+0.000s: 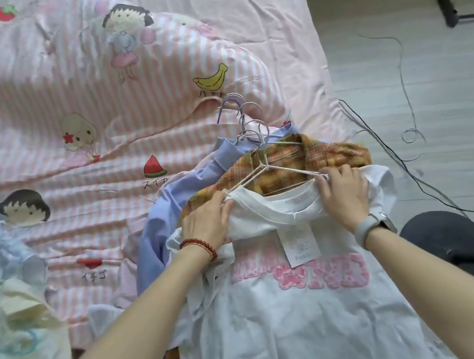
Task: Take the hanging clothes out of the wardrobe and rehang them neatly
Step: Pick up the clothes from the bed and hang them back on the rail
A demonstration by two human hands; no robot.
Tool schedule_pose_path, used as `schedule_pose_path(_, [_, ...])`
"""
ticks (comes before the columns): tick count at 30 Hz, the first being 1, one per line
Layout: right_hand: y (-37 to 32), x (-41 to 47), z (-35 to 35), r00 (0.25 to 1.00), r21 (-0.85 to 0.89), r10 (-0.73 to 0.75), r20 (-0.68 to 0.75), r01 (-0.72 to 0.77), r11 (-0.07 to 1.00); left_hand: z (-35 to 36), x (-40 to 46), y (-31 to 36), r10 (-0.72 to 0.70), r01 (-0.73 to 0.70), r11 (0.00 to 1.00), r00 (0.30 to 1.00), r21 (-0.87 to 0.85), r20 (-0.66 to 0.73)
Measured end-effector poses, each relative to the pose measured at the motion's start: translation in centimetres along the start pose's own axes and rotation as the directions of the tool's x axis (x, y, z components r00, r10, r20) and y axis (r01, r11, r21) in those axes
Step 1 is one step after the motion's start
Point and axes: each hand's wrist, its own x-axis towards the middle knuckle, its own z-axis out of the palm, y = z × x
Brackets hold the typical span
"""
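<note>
— What's lower centre?
— A white T-shirt [299,324] with pink lettering, flat, its white wire hanger [268,171] at the collar.
— Under it?
— An orange plaid shirt [318,151] and a blue shirt [155,223], on hangers, overlapping.

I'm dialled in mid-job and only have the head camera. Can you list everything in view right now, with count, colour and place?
White T-shirt: one, white with pink print and a paper tag, top of the pile at lower centre.
White hanger: one, white, at the T-shirt's neckline, both ends held.
Plaid shirt: one, orange-yellow, under the T-shirt.
Blue shirt: one, light blue, at the pile's left side.
Hanger hooks: several, white and purple, bunched above the pile.
Quilt: one, pink striped with cartoon prints, covering the bed.
Pale clothes: a heap, blue, cream and white, far left.
Cables: several, dark, on the floor at right.
Round stand base: one, black, lower right.
Left hand: red bead bracelet, gripping the hanger's left end.
Right hand: grey watch, gripping its right end.
</note>
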Motion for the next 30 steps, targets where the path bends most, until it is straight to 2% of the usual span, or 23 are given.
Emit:
schedule_pose_path(4, [-0.3,-5.2,0.1,0.999,0.093,0.003,-0.044,0.001,0.996,-0.2,-6.7,-1.1,-0.029,0.034,0.998,0.995,-0.057,0.092])
schedule_pose_path(6, [-1.0,-8.1,-0.1,0.995,0.096,-0.03,-0.092,0.039,0.995,-0.6,-10.0,-2.1,-0.069,0.076,0.994,0.994,-0.079,0.084])
schedule_pose_path(11, [-4.0,-14.0,-1.1,0.971,0.082,-0.17,-0.17,0.186,0.979,-3.2,-16.5,-5.0,-0.15,0.152,0.98,0.988,-0.128,0.019])
schedule_pose_path(15, [-7.6,-17.9,-2.3,0.952,0.093,-0.265,-0.151,0.28,0.955,-6.5,-21.1,-7.8,-0.213,0.205,0.969,0.976,-0.137,-0.05])
schedule_pose_path(19, [-13.9,-22.1,-3.5,0.874,0.147,-0.462,-0.15,0.482,0.864,-10.9,-27.9,-12.7,-0.301,0.272,0.948,0.935,-0.162,-0.187])
schedule_pose_path(22, [-20.7,-26.4,-3.9,0.792,0.164,-0.595,-0.139,0.611,0.775,-14.1,-35.3,-17.3,-0.423,0.369,0.903,0.855,-0.221,-0.3])
schedule_pose_path(26, [-29.7,-34.3,-3.8,0.619,0.242,-0.784,-0.046,0.769,0.592,-15.7,-47.9,-22.8,-0.612,0.508,0.79,0.693,-0.343,-0.382])
schedule_pose_path(28, [-33.0,-38.9,-3.0,0.488,0.282,-0.872,0.036,0.832,0.477,-14.9,-54.7,-24.6,-0.713,0.541,0.7,0.573,-0.466,-0.405])
schedule_pose_path(30, [-35.8,-43.6,-2.0,0.305,0.336,-0.949,0.085,0.887,0.315,-13.4,-61.3,-25.7,-0.805,0.6,0.592,0.417,-0.538,-0.422])
